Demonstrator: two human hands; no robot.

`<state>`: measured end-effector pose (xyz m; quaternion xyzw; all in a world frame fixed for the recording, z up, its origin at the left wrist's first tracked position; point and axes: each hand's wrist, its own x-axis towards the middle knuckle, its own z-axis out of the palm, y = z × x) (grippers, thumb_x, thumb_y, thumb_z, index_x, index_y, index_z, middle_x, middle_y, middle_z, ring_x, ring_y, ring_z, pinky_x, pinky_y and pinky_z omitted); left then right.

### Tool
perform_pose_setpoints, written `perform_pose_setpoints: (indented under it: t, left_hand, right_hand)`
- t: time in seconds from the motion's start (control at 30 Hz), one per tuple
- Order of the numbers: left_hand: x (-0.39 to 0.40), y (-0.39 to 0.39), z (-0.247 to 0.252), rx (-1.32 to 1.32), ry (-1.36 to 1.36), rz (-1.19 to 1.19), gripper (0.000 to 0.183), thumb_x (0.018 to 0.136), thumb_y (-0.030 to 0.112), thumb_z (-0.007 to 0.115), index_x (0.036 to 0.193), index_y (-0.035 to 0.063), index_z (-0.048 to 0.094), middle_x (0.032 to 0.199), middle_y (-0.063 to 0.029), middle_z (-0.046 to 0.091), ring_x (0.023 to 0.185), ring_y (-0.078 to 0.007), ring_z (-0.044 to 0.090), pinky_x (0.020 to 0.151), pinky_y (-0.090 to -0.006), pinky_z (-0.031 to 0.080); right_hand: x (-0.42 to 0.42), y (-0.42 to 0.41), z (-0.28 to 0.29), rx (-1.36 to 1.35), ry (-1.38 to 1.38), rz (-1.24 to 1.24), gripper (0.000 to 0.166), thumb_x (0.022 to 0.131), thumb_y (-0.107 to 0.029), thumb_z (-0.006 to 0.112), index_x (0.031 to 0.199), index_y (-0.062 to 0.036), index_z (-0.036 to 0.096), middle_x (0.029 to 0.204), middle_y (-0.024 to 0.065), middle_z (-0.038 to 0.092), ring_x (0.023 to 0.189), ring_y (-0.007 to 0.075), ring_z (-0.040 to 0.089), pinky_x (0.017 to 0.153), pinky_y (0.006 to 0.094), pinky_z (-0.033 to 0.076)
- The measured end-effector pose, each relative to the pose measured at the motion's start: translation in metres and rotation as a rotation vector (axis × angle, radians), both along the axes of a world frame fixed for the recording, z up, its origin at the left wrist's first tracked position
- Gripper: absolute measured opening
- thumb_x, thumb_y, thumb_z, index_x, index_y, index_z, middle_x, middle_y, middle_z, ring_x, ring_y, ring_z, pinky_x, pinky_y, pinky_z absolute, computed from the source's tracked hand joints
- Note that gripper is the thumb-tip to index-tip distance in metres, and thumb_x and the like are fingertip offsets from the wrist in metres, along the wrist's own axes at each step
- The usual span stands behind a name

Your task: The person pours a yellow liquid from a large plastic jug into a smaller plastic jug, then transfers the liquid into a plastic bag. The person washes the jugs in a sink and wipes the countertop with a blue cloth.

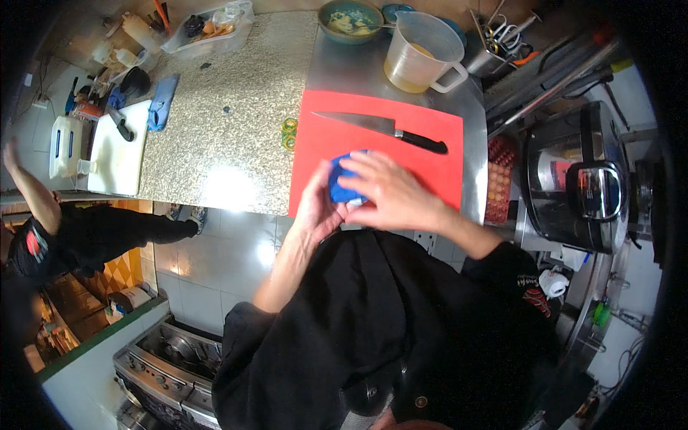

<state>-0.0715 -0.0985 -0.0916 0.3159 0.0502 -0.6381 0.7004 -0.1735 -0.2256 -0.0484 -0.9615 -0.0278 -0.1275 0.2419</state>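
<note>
Between my two hands is a blue cloth (344, 185), folded or bunched, above the near edge of a red cutting board (376, 102). My left hand (317, 207) grips its left side and underside. My right hand (381, 191) lies over its right side, slightly blurred, with the fingers across the top. Behind the hands, a chef's knife (395, 130) with a black handle lies on the board, its blade towards the left. Whether anything is wrapped in the cloth is hidden.
A plastic measuring jug (424, 54) with yellowish liquid and a ceramic bowl (352, 21) stand behind the board. At left are a white cutting board (121, 156) with a knife (121, 123), and a blue cloth (163, 102). Another person (97, 236) stands beyond the counter's near edge, far left.
</note>
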Motion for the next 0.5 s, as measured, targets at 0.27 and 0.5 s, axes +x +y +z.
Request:
perform_pose_setpoints:
  t: [0.27,0.5]
  left_hand:
    - [0.063,-0.046,-0.004,0.172,-0.817,0.072,0.041,0.085,0.028,0.052,0.113,-0.0006,0.048,0.113,-0.0158,0.052,0.106,-0.0211,0.049,0.092,-0.0328,0.037]
    - [0.165,-0.008,-0.057,0.424,-1.892,-0.065,0.058,0.068,0.012,0.062,0.122,0.0038,0.042,0.127,-0.0181,0.040,0.115,-0.0331,0.041,0.096,-0.0385,0.034]
  right_hand:
    - [-0.037,-0.031,-0.019,0.274,-0.169,-0.547,0.019,0.073,-0.011,0.064,0.089,-0.0022,0.060,0.097,0.0140,0.059,0.094,0.0280,0.055,0.082,0.0358,0.043]
    - [-0.072,-0.042,-0.042,0.221,-0.184,-0.676,0.011,0.075,-0.007,0.061,0.084,-0.0003,0.060,0.085,0.0127,0.061,0.082,0.0246,0.059,0.072,0.0319,0.045]
